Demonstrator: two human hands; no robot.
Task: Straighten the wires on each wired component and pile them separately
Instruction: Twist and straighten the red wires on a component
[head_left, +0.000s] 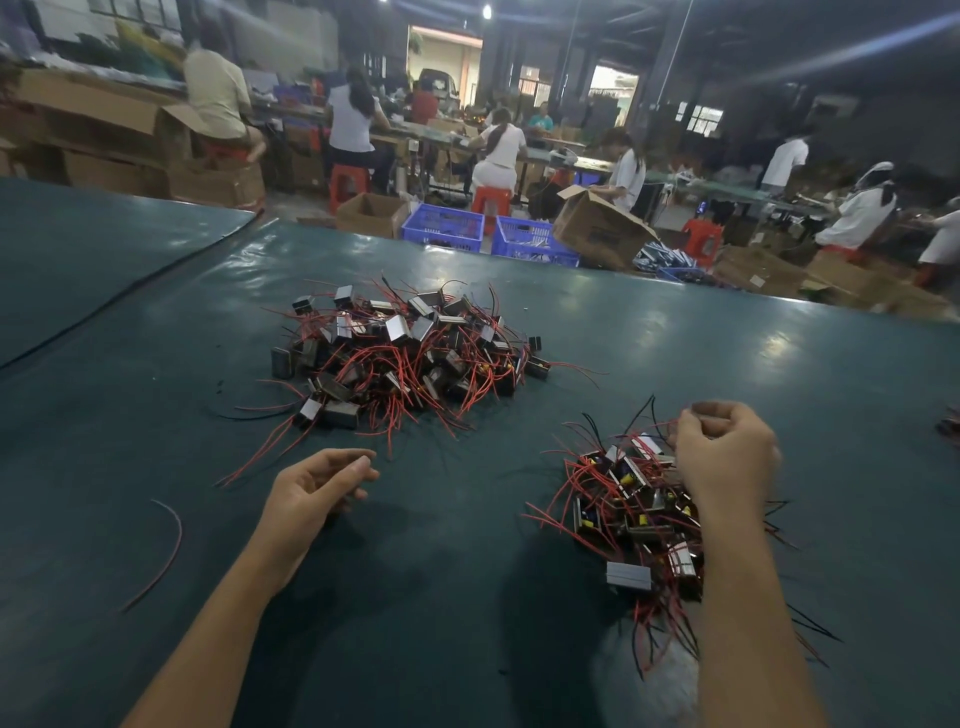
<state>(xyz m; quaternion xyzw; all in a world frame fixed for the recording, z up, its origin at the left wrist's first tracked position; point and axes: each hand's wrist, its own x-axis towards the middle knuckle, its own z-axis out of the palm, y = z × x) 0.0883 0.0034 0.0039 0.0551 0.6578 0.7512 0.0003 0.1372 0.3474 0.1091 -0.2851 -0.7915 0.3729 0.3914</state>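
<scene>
Wired components (634, 499) heaped under right hand (727, 452), its fingers curled and blurred; whether they pinch a wire, cannot tell. Left hand (322, 483) loosely curled, empty, above counter (467, 597). Bigger tangled pile (405, 353) beyond. Probably between pieces: next, draw one out, pull wires straight.

The right hand (724, 452) is blurred; whether anything is held cannot be told. Part of the near pile (628, 499) is hidden by its forearm (737, 597). Wires (950, 427) are cut off by the right edge.
</scene>
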